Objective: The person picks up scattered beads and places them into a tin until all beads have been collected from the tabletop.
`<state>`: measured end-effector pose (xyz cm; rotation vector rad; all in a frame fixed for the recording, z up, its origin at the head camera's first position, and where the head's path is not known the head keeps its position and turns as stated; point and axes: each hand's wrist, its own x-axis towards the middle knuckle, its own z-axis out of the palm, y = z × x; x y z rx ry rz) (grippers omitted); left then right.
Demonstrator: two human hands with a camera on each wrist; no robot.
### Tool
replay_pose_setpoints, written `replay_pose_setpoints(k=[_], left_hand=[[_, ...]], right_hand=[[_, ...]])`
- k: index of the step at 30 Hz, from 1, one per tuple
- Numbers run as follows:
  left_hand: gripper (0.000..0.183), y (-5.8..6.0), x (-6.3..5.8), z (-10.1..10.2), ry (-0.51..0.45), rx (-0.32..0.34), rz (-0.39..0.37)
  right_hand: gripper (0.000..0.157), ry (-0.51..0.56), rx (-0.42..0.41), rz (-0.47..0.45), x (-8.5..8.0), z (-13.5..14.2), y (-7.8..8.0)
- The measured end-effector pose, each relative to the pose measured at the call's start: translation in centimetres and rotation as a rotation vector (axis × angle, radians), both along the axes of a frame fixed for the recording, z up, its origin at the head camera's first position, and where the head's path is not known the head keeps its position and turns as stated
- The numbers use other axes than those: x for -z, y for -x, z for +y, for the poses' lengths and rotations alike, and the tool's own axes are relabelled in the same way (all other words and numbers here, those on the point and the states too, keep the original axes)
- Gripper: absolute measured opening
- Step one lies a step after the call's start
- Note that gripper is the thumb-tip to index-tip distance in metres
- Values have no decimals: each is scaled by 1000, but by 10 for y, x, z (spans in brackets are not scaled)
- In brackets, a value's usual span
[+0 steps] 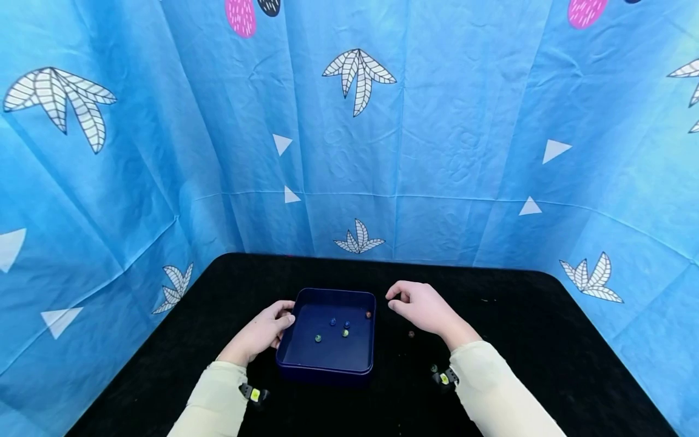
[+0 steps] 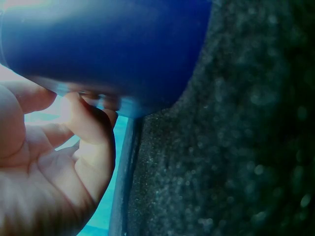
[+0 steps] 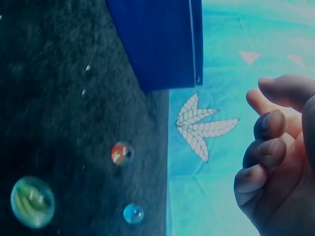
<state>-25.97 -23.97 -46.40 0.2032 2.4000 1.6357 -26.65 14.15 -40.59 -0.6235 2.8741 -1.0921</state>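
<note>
A dark blue square tray (image 1: 327,364) lies on the black table with several small glass marbles inside, among them a green one (image 1: 318,338) and a reddish one (image 1: 368,314). My left hand (image 1: 264,332) grips its left side, thumb at the rim and fingers bent against the outer wall (image 2: 113,49). Right of the tray, my right hand (image 1: 423,306) hovers with loosely curled fingers, thumb and index tips close together; no object shows between them. Below it lie an orange-and-white marble (image 3: 122,154), a green-streaked marble (image 3: 33,202) and a blue marble (image 3: 133,214).
The black cloth-covered table (image 1: 246,273) has rounded far corners. A blue curtain (image 1: 437,152) with leaf and triangle prints hangs behind and beside it. Small pale specks (image 1: 488,300) dot the cloth on the right. Each wrist carries a small strapped camera.
</note>
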Motion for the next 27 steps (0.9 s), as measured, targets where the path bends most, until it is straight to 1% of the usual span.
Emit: replay_pose_setpoints(k=[8, 13, 19, 22, 27], left_hand=[[45, -2, -2, 0, -2, 3, -3], [45, -1, -2, -1, -3, 6, -15], [45, 0, -1, -1, -11, 14, -22], [46, 0, -3, -1, -11, 15, -15], [45, 0, -1, -1, -5, 18, -21]], right_hand=[[10, -3, 43, -8, 7, 18, -5], [10, -3, 50, -29, 14, 29, -14], [14, 3, 36, -59, 21, 39, -22], [15, 15, 38, -62, 23, 43, -21], [15, 1, 64, -88, 33, 54, -11]])
